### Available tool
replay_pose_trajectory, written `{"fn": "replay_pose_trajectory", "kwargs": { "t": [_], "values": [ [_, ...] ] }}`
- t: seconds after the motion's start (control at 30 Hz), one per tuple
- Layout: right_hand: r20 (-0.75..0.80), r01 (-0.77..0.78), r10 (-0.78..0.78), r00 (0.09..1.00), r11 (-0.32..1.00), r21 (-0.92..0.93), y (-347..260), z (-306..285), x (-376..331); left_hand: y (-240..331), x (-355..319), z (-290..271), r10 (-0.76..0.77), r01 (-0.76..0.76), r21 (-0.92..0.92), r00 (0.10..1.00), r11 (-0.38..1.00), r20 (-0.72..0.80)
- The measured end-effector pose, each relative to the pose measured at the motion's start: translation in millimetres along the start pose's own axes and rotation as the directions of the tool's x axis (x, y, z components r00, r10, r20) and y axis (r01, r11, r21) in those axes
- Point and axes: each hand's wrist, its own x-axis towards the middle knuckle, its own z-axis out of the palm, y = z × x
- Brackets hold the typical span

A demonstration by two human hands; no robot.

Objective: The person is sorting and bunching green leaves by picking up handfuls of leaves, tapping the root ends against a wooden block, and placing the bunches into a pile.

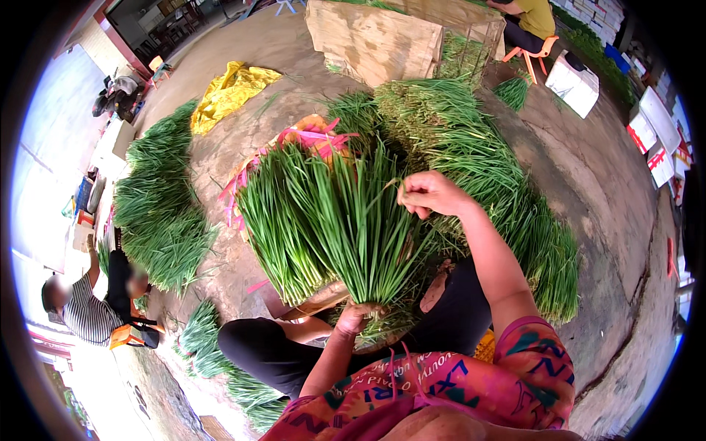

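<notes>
My left hand (pixel 354 317) is closed around the pale lower ends of a bunch of garlic chives (pixel 371 242), whose long green blades fan out away from me. To the right of the blade tips, my right hand (pixel 435 194) is closed in a pinch on a thin yellowish chive blade (pixel 391 184). Left of the held bunch, and touching it, lies a thick stack of trimmed chives (pixel 283 220) with its pale ends toward me. Pink plastic sheeting (pixel 318 138) shows beyond that stack. Loose leaf scraps lie under my left hand.
A long heap of chives (pixel 471 140) runs along my right, and another pile (pixel 158 198) lies on the left. Wooden boards (pixel 375 40) stand ahead, near a yellow sheet (pixel 232 92). One person (pixel 88 309) sits at left, another (pixel 533 18) at far right.
</notes>
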Motion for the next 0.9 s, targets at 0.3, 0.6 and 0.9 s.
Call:
{"fn": "replay_pose_trajectory", "kwargs": {
  "t": [0.3, 0.6, 0.9],
  "values": [
    [0.383, -0.283, 0.323, 0.866, 0.946, -0.158, 15.8, 26.6, -24.4, 10.8, -1.0, -6.3, 0.041, -0.041, 0.004, 0.999, 0.999, -0.027],
    [-0.069, -0.343, 0.34, 0.938, 0.939, -0.031, 63.0, 23.5, -2.1, 15.7, -1.1, 8.6, 0.005, 0.001, 0.07, 0.996, 0.998, -0.084],
    [-0.311, -0.227, 0.017, 0.95, 0.72, -0.655, 87.3, 25.0, -13.2, 12.7, -12.8, 3.5, 0.013, -0.01, 0.04, 0.997, 0.999, -0.073]
  ]
}}
